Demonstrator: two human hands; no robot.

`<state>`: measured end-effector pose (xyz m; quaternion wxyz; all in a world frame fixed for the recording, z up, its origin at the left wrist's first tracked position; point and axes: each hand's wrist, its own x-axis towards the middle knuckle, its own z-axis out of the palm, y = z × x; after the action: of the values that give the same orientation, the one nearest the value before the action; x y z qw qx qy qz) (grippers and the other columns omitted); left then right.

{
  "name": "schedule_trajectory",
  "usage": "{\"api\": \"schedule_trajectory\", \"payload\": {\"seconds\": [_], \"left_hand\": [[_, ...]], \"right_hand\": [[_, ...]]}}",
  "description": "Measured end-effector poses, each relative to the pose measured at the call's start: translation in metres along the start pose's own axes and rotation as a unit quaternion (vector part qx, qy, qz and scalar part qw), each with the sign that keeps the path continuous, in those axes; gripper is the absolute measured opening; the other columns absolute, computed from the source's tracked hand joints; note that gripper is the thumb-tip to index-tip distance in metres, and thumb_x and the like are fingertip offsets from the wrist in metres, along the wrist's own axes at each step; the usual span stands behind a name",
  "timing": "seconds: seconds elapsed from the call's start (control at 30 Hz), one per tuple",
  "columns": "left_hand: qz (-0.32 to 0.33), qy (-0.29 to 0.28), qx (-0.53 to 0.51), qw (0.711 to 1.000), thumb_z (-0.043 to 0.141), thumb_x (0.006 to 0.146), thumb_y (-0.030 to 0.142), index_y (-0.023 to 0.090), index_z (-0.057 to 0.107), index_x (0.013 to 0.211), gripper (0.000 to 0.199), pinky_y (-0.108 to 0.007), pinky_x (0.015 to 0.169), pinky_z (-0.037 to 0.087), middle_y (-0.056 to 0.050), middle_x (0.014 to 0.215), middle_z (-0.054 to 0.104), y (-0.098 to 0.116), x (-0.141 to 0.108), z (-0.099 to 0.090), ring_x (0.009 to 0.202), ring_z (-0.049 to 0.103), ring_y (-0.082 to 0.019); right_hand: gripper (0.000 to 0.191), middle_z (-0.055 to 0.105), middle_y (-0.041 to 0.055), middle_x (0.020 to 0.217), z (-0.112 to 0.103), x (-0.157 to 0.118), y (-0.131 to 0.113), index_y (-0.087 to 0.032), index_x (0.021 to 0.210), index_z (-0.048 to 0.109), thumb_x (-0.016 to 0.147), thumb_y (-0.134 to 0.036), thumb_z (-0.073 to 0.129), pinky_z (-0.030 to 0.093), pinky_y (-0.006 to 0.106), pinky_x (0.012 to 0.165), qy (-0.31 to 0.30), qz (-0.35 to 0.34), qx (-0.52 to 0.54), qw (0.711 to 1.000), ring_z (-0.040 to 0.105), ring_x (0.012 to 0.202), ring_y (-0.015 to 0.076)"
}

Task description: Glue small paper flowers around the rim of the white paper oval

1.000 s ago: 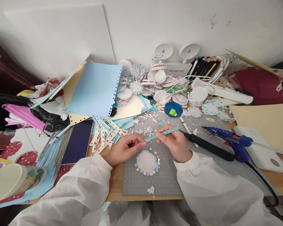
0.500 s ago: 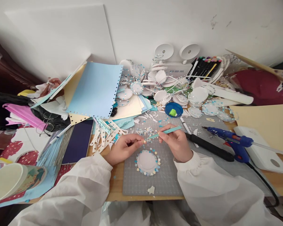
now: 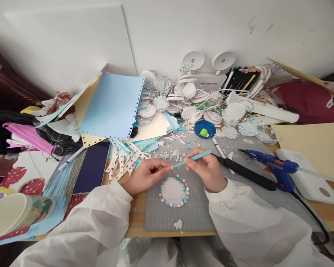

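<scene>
My right hand [image 3: 204, 168] grips a pair of teal tweezers [image 3: 193, 157] like a pen, tip pointing left. That tip meets the fingertips of my left hand [image 3: 151, 173], which are pinched on a tiny cream paper star [image 3: 171, 168]. Just below both hands, a white paper disc [image 3: 173, 191] lies flat on the grey cutting mat [image 3: 195, 218]. Small blue, white and cream stars ring its edge. Behind my fingertips is a loose pile of paper stars [image 3: 174, 155].
A blue glue gun [image 3: 278, 163] and a black-handled tool [image 3: 247, 173] lie to the right. A blue lid [image 3: 205, 129] and a heap of decorated discs [image 3: 233, 111] are at the back. Left are a dark phone [image 3: 91, 168], punched blue paper [image 3: 113, 105] and a paper cup [image 3: 13, 215].
My right hand has shifted slightly left, bringing the tweezers' tip down to the star at my left fingertips. My left hand is almost still.
</scene>
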<state>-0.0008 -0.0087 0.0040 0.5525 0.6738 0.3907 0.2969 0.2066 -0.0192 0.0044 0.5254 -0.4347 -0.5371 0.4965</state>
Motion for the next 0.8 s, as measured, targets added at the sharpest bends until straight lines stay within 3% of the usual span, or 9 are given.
{"api": "schedule_trajectory", "payload": {"seconds": [0.53,0.8], "left_hand": [[0.001,-0.006,0.021,1.000,0.057,0.087,0.044,0.010,0.069,0.088,0.036,-0.021,0.051,0.034,-0.005,0.073,0.061,-0.0032,0.0001,-0.0002,0.060,0.045,-0.010],[0.011,0.003,0.019,1.000,0.055,0.087,0.044,0.009,0.068,0.081,0.037,-0.022,0.053,0.034,-0.004,0.070,0.058,0.0013,-0.0008,-0.0003,0.061,0.045,-0.011]], "right_hand": [[0.020,0.055,-0.0021,0.057,-0.0017,-0.0018,0.0028,-0.020,0.076,0.061,0.076,-0.037,0.070,0.045,0.028,0.049,0.013,-0.012,0.000,1.000,0.053,0.050,0.0125],[0.009,0.060,0.0019,0.069,-0.0033,-0.0027,-0.0057,-0.022,0.077,0.064,0.079,-0.029,0.068,0.046,0.030,0.053,0.099,-0.113,-0.077,0.986,0.056,0.058,0.0143]]}}
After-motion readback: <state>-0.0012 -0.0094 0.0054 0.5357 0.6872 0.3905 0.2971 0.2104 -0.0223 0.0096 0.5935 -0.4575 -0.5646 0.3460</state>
